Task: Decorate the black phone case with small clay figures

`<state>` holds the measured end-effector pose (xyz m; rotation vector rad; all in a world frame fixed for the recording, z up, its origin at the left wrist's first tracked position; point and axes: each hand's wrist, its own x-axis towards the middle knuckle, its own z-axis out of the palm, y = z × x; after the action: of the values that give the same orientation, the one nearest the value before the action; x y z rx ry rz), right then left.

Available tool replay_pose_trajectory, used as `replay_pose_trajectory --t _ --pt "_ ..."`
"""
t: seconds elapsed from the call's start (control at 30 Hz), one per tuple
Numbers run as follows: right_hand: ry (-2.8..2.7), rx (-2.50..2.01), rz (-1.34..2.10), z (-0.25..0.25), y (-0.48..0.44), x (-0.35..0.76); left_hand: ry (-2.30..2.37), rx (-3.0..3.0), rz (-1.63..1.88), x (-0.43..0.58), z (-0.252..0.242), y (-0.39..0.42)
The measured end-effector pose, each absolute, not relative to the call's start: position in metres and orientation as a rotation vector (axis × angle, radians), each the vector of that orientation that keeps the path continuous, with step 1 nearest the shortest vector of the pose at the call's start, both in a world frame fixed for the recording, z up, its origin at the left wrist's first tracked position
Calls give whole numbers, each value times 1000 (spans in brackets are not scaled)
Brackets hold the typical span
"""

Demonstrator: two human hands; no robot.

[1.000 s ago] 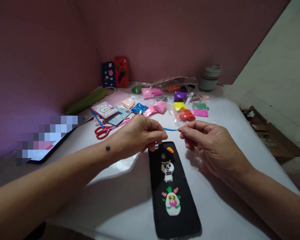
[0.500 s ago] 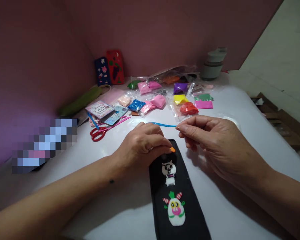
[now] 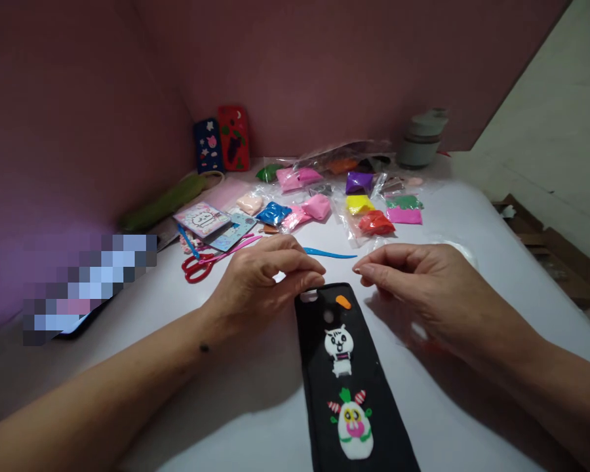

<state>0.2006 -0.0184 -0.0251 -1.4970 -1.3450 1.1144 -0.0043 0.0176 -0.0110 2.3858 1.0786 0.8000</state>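
Observation:
A black phone case lies flat before me. It bears a small orange clay piece near its top, a white cat-like clay figure and a white egg-shaped clay figure with green, red and pink parts. My left hand is closed in a pinch at the case's upper left corner; whatever it holds, if anything, is hidden. To the right of the case's top, my right hand is pinched too, its contents too small to make out. Between the hands lies a blue modelling tool, partly behind my left hand.
Bagged clay in several colours, such as a red packet, spreads across the back. Red-handled scissors and cards lie left, beyond a phone with a blurred screen. Decorated cases and a cup stand by the wall.
My right hand has let go of the blue tool, which now lies on the table. My left fingers have moved left off the orange piece, leaving it on the case.

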Motion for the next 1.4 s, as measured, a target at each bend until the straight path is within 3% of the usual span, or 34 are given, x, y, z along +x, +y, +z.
replay_pose_trajectory --t 0.2,0.73,0.8,0.9,1.0,1.4 --pt "-1870 -1596 571 -21 -11 213 1065 2257 875 -8 -9 20" --pt "-1867 -1646 510 -11 -14 219 940 2320 822 -8 -12 21" --pt "-1774 -1631 704 -5 -21 213 849 2413 943 -7 -13 16" --pt "-1405 -1472 1448 -2 -35 198 751 2537 1129 -6 -12 6" --pt "-1056 -1205 1839 -3 -45 185 711 2574 1155 -5 -10 -1" --pt "-680 -916 1938 -16 -46 177 703 2622 1123 -2 -14 1"
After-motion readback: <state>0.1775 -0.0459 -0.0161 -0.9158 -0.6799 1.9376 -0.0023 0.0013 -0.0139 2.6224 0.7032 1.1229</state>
